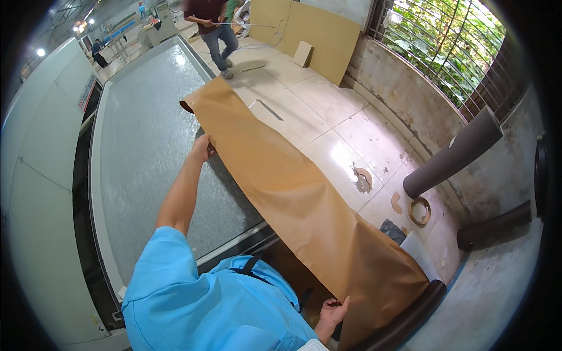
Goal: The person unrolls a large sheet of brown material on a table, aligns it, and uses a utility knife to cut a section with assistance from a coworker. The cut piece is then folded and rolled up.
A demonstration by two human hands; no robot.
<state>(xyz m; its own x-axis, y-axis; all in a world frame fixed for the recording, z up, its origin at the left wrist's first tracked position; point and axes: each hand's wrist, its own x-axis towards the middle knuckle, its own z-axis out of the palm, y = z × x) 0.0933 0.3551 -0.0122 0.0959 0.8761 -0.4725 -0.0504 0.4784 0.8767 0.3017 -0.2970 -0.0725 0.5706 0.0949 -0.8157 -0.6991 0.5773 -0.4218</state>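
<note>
A long tan sheet [293, 181], smooth and leather-like, stretches diagonally from over the large grey flat bed [146, 128] down to the lower right. Its far end curls over, and folds run through its middle. My left hand [204, 147] is closed on the sheet's left edge near that far end, the fingertips partly hidden beneath. At the lower right my right hand [332, 313] pinches the same edge. Beside it, the sheet runs down to a dark brown roll [410, 319]; how they join is partly hidden.
A tall white machine panel [47, 193] flanks the bed on the left. A dark roll [453, 155] leans at the wall, another roll [494, 227] lies nearer, and a tape ring [420, 211] rests on the tiles. A person [212, 32] walks beyond the bed, holding a thin strip.
</note>
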